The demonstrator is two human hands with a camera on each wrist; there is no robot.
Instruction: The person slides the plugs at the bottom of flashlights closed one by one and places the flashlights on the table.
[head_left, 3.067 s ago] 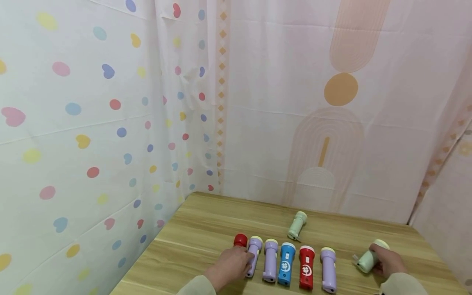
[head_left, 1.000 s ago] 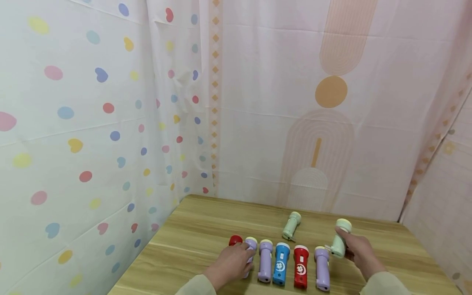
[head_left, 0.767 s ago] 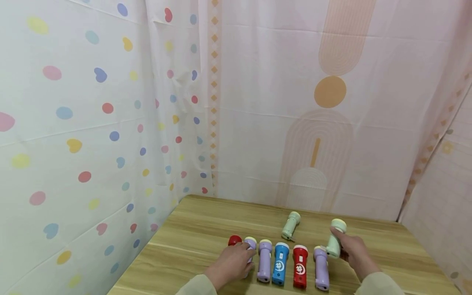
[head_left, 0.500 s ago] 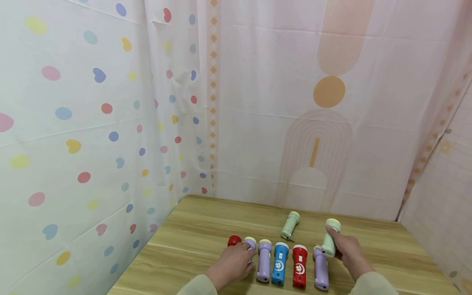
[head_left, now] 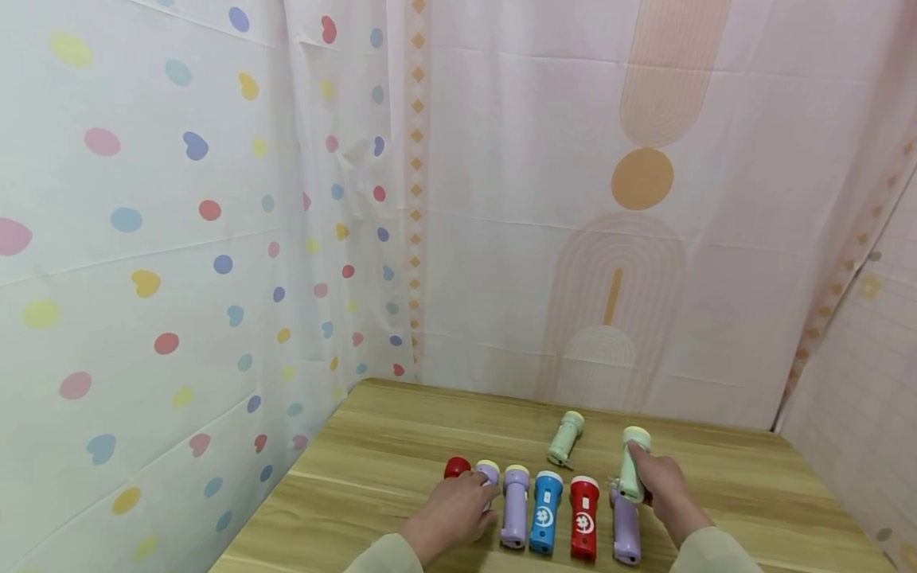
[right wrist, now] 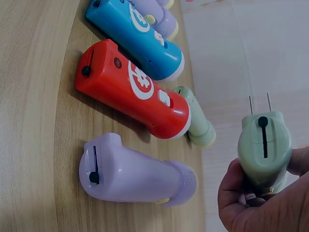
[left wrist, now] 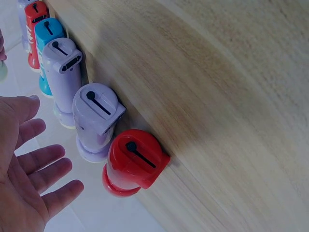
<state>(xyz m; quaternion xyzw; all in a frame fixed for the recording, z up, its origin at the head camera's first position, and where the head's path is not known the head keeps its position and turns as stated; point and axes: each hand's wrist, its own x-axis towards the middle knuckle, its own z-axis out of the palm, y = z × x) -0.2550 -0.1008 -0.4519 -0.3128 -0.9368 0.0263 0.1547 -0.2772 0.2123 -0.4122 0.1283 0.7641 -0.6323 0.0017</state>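
Observation:
My right hand (head_left: 666,492) grips a pale green flashlight (right wrist: 264,150) by its body, raised over the table. Two thin metal prongs stick out at its tail. In the head view it overlaps the rightmost purple flashlight (head_left: 626,532). My left hand (left wrist: 19,179) is above the left end of the row, fingers spread and loosely bent, holding nothing. Close to it lie a red flashlight (left wrist: 135,162) and a purple flashlight (left wrist: 96,116), both partly covered by the hand in the head view.
The row continues with another purple flashlight (head_left: 515,509), a blue one (head_left: 547,513) and a red one (head_left: 584,521). Behind it lies a second green flashlight (head_left: 566,439) at a slant. The wooden table (head_left: 401,414) meets patterned curtains (head_left: 501,239) at its back and left.
My right hand has carried the green flashlight leftward from the table's right side to the row's right end, turning its lamp end away from me. The left hand has hardly moved.

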